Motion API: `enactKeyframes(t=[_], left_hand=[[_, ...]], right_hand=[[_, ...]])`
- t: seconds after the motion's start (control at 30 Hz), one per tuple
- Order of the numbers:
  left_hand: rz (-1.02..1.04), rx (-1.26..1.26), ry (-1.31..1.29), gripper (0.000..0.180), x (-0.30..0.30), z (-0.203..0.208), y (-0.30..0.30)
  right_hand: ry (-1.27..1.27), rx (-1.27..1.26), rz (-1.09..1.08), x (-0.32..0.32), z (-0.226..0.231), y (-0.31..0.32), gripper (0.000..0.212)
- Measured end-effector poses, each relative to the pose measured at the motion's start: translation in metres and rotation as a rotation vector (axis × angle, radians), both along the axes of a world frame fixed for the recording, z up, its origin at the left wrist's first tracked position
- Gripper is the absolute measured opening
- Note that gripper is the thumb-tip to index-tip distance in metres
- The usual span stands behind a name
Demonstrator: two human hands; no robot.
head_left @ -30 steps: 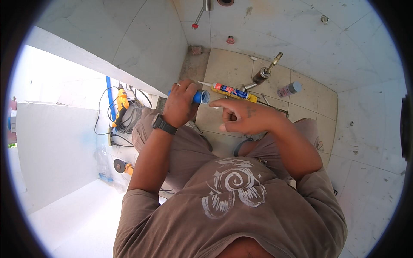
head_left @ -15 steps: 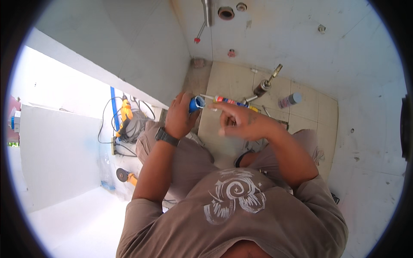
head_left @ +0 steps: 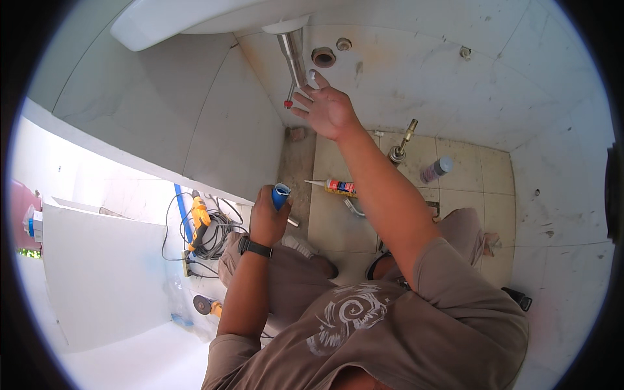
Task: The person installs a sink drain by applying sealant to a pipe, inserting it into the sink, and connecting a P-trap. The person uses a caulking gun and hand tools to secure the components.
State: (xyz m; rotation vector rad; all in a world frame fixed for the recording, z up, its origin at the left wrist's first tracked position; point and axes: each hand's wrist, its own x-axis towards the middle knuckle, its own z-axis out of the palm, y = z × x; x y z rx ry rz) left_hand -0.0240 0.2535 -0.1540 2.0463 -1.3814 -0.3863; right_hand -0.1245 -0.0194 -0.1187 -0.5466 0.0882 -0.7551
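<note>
My left hand is closed around a short blue cylinder, its open, pale-rimmed end facing up. Whether it is a small can or a piece of pipe I cannot tell. My right hand is raised with its fingers spread. White paste sits on the tip of one finger. That hand is beside the lower end of a chrome drain pipe, which hangs from a white washbasin; whether they touch I cannot tell. A red-tipped thin rod hangs close to the pipe.
A round drain opening is in the far wall. On the tiled floor lie a sealant cartridge and a brass-ended tool, partly behind my right arm, near a spray can. A yellow drill, cables and an angle grinder lie left.
My right hand has moved from beside the blue cylinder up to the drain pipe, its fingers now spread. The view has tilted up, bringing in the washbasin. My left hand keeps the cylinder.
</note>
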Motion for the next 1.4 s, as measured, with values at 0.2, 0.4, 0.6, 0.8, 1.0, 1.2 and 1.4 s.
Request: enactKeyframes(t=[0.2, 0.4, 0.6, 0.8, 1.0, 1.2, 1.4], left_hand=[[-0.001, 0.03, 0.008, 0.038, 0.002, -0.002, -0.004], [-0.024, 0.005, 0.014, 0.036, 0.001, -0.002, -0.008], [-0.026, 0.04, 0.025, 0.037, 0.0, 0.0, -0.008], [-0.017, 0.05, 0.033, 0.038, 0.0, 0.0, -0.008], [-0.041, 0.038, 0.019, 0.038, 0.001, -0.002, -0.007], [-0.048, 0.035, 0.003, 0.038, 0.002, -0.004, -0.006], [-0.052, 0.094, 0.044, 0.038, 0.002, -0.003, -0.003]], right_hand=[[-0.083, 0.047, 0.049, 0.016, -0.008, -0.013, 0.092], [-0.093, 0.037, 0.069, 0.02, -0.008, -0.007, 0.078], [-0.067, 0.054, 0.019, 0.018, -0.005, 0.004, 0.065], [-0.041, -0.037, 0.007, 0.013, -0.006, 0.011, 0.09], [0.066, -0.117, -0.057, 0.009, -0.007, 0.02, 0.097], [0.234, -0.216, -0.199, 0.018, -0.005, 0.032, 0.099], [0.427, -0.351, -0.267, 0.025, 0.004, 0.048, 0.107]])
